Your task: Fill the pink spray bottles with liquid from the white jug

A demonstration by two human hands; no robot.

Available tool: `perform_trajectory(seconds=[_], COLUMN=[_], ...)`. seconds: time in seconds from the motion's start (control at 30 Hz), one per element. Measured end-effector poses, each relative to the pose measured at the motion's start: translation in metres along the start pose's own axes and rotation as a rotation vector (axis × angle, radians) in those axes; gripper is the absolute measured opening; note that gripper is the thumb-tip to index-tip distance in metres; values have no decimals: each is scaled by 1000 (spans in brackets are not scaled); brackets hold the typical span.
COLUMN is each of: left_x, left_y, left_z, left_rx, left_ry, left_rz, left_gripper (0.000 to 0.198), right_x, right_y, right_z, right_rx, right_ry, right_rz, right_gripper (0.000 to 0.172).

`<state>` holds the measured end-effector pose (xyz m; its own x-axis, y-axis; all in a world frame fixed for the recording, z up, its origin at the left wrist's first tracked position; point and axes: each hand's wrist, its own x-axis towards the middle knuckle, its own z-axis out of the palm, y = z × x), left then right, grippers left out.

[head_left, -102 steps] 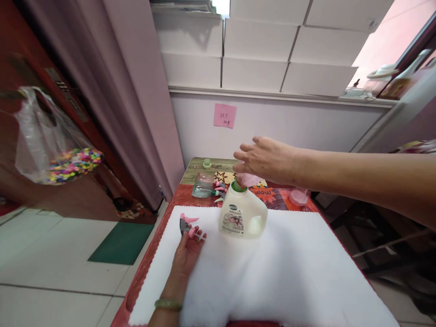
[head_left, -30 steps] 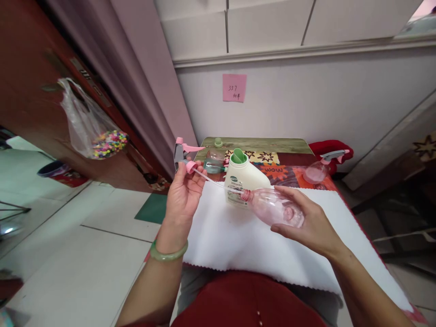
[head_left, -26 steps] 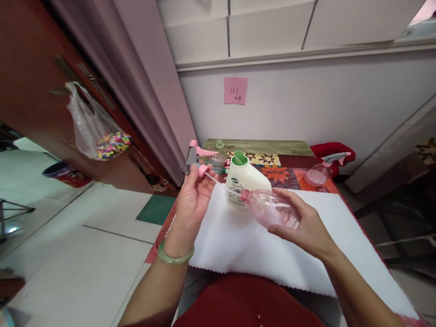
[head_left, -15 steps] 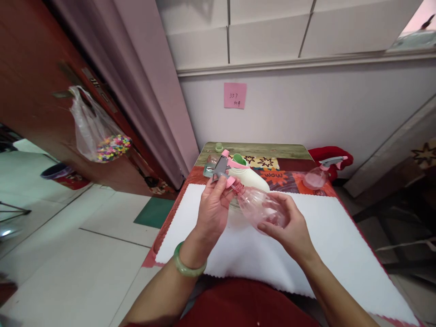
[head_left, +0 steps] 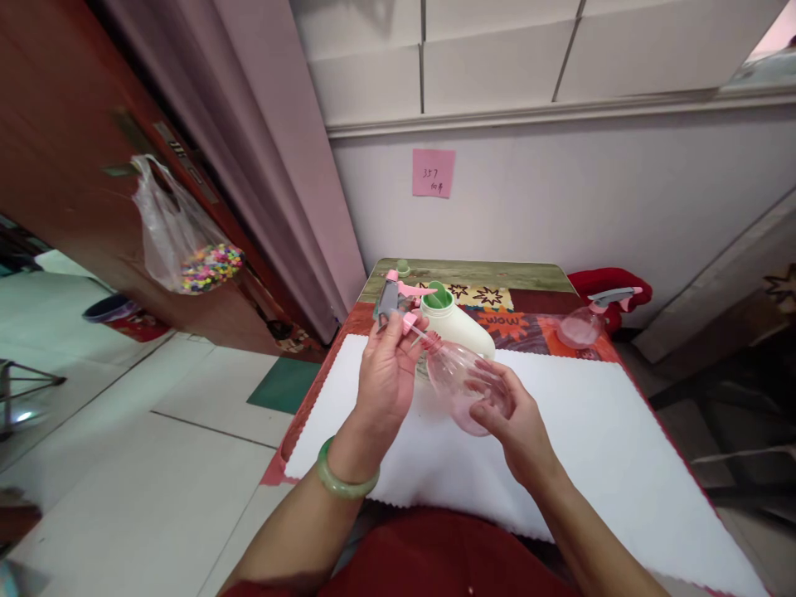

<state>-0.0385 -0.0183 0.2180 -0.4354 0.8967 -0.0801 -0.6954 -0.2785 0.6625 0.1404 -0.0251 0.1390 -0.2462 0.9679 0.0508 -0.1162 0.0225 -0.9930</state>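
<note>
Over the white mat (head_left: 584,439), your left hand (head_left: 386,377) pinches the spray head (head_left: 389,295), right hand (head_left: 517,424) the bottle (head_left: 448,375); align them squarely.

place: home-like room | signs: red-brown door (head_left: 68,157), mauve curtain (head_left: 233,149), tiled floor (head_left: 124,489), 1 hanging plastic bag (head_left: 165,236)

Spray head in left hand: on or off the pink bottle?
Off: the spray head stands apart from the pink bottle, its tube showing in the gap between them.

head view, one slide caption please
Left hand holding a spray head, its tube inside a tilted pink bottle held by the right hand.
</note>
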Motion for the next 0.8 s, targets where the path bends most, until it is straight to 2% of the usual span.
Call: perform_trajectory(seconds=[0.17,0.3,0.37,0.63,0.8], left_x=[-8,-10,-10,-18,-25], left_y=[-12,-11,-9,-11,-15], left_z=[0,2,3,9,8], left_rx=[79,83,80,60,76], left_ry=[-18,-28,-36,-40,-82], left_rz=[-59,-67,-66,-79,-24], left_gripper=[33,34,34,36,38], right_x=[-3,-13,-17,-15,-16], right_y=[-3,-5,-5,-1,-4], right_z=[1,7,9,8,10], right_rx=[-78,-154,-208,-532,-636], right_ry=[49,97,125,238,315], right_rz=[-85,-157,-223,-706,-822], right_gripper=[80,102,108,91,92])
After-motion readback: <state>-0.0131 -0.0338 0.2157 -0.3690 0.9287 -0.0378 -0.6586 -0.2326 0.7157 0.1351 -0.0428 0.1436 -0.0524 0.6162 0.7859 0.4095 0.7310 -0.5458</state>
